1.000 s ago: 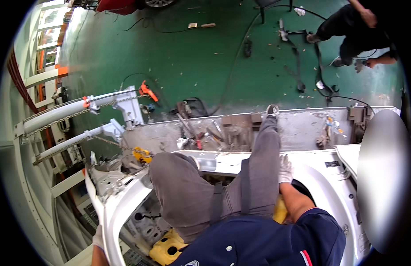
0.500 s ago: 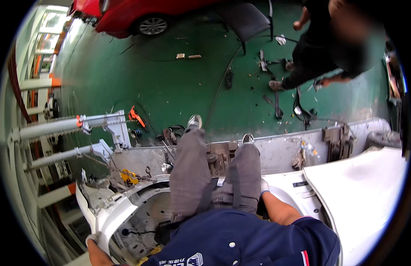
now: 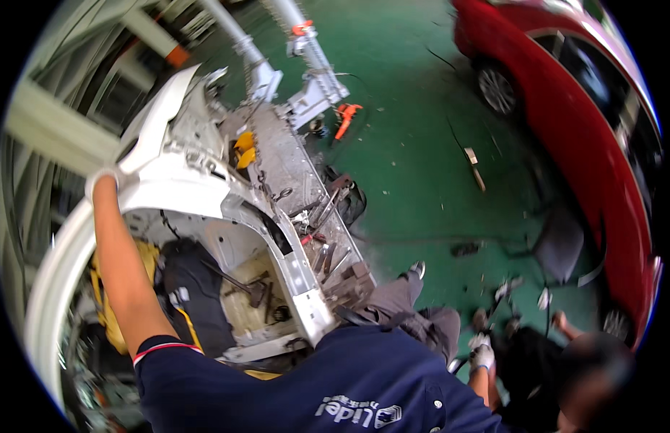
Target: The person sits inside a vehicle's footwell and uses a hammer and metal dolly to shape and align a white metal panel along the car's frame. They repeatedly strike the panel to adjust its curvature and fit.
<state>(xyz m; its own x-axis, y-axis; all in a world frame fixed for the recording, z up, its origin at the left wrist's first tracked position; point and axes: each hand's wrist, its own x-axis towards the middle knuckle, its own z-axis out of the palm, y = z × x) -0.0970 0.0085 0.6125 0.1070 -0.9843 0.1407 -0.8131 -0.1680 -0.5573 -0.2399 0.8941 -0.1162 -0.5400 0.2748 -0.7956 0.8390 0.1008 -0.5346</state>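
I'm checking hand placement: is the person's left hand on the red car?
No, the left hand is on the white car body, while the red car stands apart across the green floor.

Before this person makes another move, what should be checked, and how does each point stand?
1. Left hand on the curved white metal car body: ok, apparently touching.
2. White-gloved right hand firmly supported: cannot tell.
3. Grey metal platform clear of loose dark metal tools: not ok, several lie there.
4. Co-worker in dark clothing clear of that hand: cannot tell, they look close.
5. White-soled shoe on firm footing: cannot tell.
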